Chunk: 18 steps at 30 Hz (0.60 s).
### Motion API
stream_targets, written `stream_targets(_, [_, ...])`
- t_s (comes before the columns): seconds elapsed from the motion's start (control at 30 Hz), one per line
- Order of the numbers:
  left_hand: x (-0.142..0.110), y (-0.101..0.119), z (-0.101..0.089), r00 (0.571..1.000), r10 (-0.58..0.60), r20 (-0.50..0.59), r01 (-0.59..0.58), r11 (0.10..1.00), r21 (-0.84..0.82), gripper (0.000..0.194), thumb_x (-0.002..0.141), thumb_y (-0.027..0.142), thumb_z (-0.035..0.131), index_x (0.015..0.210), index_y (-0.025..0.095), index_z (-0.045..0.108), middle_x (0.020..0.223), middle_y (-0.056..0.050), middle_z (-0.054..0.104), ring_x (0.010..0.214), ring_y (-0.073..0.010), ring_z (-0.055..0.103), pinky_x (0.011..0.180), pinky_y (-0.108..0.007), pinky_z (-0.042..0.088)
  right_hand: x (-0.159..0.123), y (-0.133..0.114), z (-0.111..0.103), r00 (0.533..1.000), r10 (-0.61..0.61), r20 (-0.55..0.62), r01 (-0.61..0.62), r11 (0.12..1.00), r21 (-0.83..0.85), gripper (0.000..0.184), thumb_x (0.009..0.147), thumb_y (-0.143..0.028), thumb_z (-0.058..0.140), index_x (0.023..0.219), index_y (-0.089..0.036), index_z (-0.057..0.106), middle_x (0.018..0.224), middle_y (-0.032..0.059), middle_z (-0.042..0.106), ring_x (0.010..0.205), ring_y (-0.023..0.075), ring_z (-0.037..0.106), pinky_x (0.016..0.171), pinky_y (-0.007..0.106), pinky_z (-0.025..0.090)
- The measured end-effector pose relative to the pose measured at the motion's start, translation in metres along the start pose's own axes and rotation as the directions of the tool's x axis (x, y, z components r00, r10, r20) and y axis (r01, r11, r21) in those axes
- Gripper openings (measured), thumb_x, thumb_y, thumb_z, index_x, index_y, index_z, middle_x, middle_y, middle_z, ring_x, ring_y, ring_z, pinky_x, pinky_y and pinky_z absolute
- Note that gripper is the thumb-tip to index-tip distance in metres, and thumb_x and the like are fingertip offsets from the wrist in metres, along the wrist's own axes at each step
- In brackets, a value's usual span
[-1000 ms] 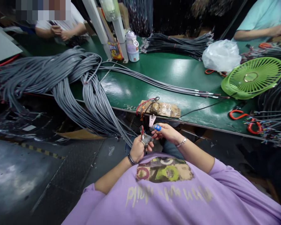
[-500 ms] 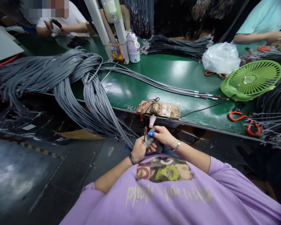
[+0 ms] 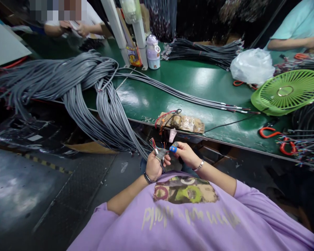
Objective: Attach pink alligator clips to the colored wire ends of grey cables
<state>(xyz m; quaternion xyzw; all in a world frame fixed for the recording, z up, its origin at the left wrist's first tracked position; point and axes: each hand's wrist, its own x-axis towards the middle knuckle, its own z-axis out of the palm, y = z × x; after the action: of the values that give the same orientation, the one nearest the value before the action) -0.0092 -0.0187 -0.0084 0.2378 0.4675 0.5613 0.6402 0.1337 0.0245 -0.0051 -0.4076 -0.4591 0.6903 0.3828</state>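
My left hand (image 3: 154, 166) is closed round the end of a grey cable, with thin coloured wires (image 3: 154, 143) fanning out above the thumb. Grey wrapping covers that thumb. My right hand (image 3: 185, 153) is pinched beside it, blue tape on a finger, its fingertips at the wires. What exactly the right fingers hold is too small to make out. Grey cables (image 3: 117, 118) hang from the bench edge down toward my left hand. Just beyond my hands, a taped wooden block (image 3: 188, 122) with a pale pink cone-shaped piece (image 3: 172, 135) sits at the edge.
The green bench (image 3: 141, 101) carries a green fan (image 3: 288, 91), a plastic bag (image 3: 252, 66), a lilac bottle (image 3: 153, 52), a black cable bundle (image 3: 204, 51) and red-handled tools (image 3: 270, 132). Two people work across the bench.
The coloured wires in my left hand have spread and tilted left. My hands are slightly farther apart. The whole view has shifted a little, moving the bench things right.
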Motion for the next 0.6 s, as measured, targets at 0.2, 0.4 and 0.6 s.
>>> stream_targets(0.2, [-0.003, 0.01, 0.004, 0.998, -0.034, 0.062, 0.034, 0.999, -0.006, 0.037, 0.064, 0.046, 0.075, 0.072, 0.014, 0.058, 0.052, 0.0, 0.062, 0.035, -0.0087, 0.052, 0.034, -0.017, 0.029, 0.016, -0.002, -0.013, 0.98, 0.2, 0.003, -0.19, 0.924, 0.333, 0.049, 0.078, -0.065, 0.056, 0.074, -0.016, 0.059, 0.059, -0.0016, 0.054, 0.045, 0.0062, 0.042, 0.044, 0.02, 0.04])
stream_targets(0.4, [0.0, 0.015, 0.013, 0.977, -0.113, 0.181, 0.112, 0.994, 0.017, 0.037, 0.065, 0.046, 0.075, 0.073, 0.014, 0.059, 0.048, 0.001, 0.059, 0.032, -0.0079, 0.047, 0.032, -0.018, 0.029, 0.034, -0.014, -0.011, 0.978, 0.187, 0.096, -0.209, 0.913, 0.35, 0.044, 0.081, -0.058, 0.059, 0.083, -0.015, 0.063, 0.068, 0.0017, 0.06, 0.052, 0.0083, 0.049, 0.049, 0.02, 0.045])
stream_targets(0.6, [0.007, 0.017, 0.015, 0.976, -0.11, 0.188, 0.117, 0.993, -0.027, 0.033, 0.063, 0.04, 0.077, 0.071, 0.015, 0.058, 0.048, 0.002, 0.058, 0.032, -0.0065, 0.043, 0.031, -0.017, 0.028, 0.04, -0.012, -0.004, 0.992, 0.115, 0.055, -0.128, 0.92, 0.37, 0.045, 0.078, -0.059, 0.062, 0.083, -0.015, 0.064, 0.066, 0.0007, 0.059, 0.052, 0.0079, 0.048, 0.048, 0.02, 0.043])
